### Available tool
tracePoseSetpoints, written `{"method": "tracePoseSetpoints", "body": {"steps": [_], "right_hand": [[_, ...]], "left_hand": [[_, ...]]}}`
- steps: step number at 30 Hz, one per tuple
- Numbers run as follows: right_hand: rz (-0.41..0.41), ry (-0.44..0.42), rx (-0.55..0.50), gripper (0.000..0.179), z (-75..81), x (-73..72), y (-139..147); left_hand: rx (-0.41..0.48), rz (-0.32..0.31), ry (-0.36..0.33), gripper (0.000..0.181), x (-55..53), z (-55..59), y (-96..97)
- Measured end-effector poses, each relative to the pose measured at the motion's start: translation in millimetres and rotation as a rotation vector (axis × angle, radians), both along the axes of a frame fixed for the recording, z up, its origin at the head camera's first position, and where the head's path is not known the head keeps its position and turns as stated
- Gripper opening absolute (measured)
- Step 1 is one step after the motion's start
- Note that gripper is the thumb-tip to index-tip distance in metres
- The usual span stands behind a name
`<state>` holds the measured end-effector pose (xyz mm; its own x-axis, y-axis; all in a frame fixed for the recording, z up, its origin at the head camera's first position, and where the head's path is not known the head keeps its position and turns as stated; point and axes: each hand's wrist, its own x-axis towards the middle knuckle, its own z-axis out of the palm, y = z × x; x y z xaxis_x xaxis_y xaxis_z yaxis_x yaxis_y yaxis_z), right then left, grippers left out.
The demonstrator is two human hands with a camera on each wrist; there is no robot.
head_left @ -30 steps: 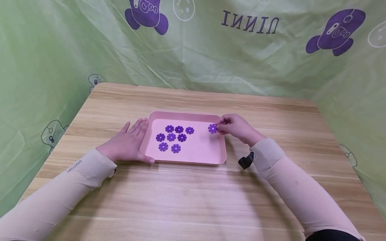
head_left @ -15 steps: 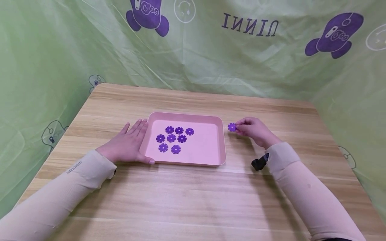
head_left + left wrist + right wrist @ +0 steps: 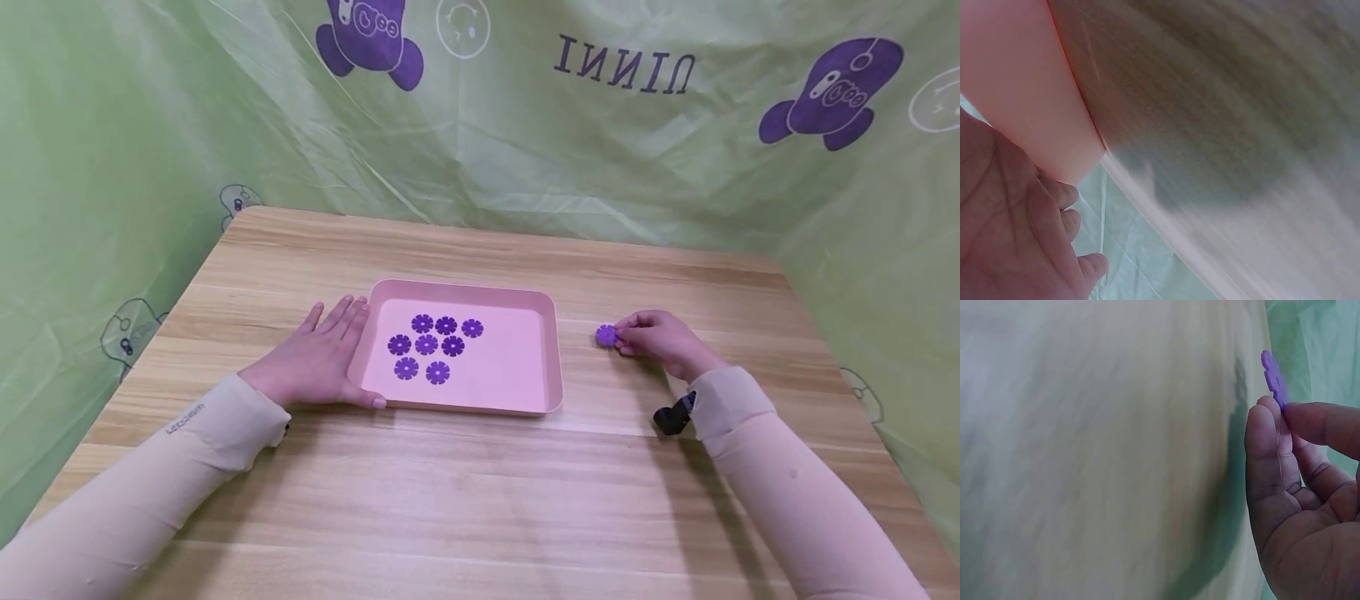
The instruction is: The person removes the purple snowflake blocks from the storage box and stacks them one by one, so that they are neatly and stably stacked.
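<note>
A shallow pink tray point(image 3: 517, 367) stands on the wooden table, with several purple notched discs point(image 3: 426, 344) lying flat in its left half. My left hand point(image 3: 318, 354) rests with straight fingers along the tray's left side, its thumb at the front left corner. To the right of the tray, my right hand point(image 3: 660, 342) pinches one purple snowflake disc point(image 3: 606, 336) between thumb and fingertips. In the right wrist view that snowflake disc point(image 3: 1274, 378) is seen nearly edge-on, its lower part hidden by the fingers. The left wrist view shows the open left palm point(image 3: 1010, 219) against the tray's outer wall point(image 3: 1041, 87).
The wooden table point(image 3: 480, 492) spreads around the tray on every side. Behind it and along both sides hangs a green printed curtain point(image 3: 525, 150). A black strap end point(image 3: 672, 417) juts from the right cuff near the table.
My right hand has carried the snowflake disc from over the tray's right end out to the right, past the rim and slightly nearer. The left hand and the tray have stayed put.
</note>
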<state>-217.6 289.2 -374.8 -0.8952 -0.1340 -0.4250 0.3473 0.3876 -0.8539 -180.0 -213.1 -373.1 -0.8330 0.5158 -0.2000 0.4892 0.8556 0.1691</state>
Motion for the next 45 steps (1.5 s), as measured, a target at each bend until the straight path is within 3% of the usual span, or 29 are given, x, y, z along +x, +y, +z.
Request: {"method": "tracePoseSetpoints", "body": {"steps": [19, 34, 45], "right_hand": [[0.001, -0.059, 0.152, 0.03, 4.7, 1.7, 6.2], [-0.008, -0.053, 0.197, 0.029, 2.3, -3.5, 3.7], [0.006, -0.02, 0.202, 0.028, 2.8, 0.7, 0.5]], "left_hand": [[0.015, -0.006, -0.014, 0.145, 0.8, 1.0, 0.3], [-0.023, -0.028, 0.036, 0.144, -0.7, -0.9, -1.1], [-0.018, -0.021, 0.027, 0.143, 0.3, -2.0, -0.9]]}}
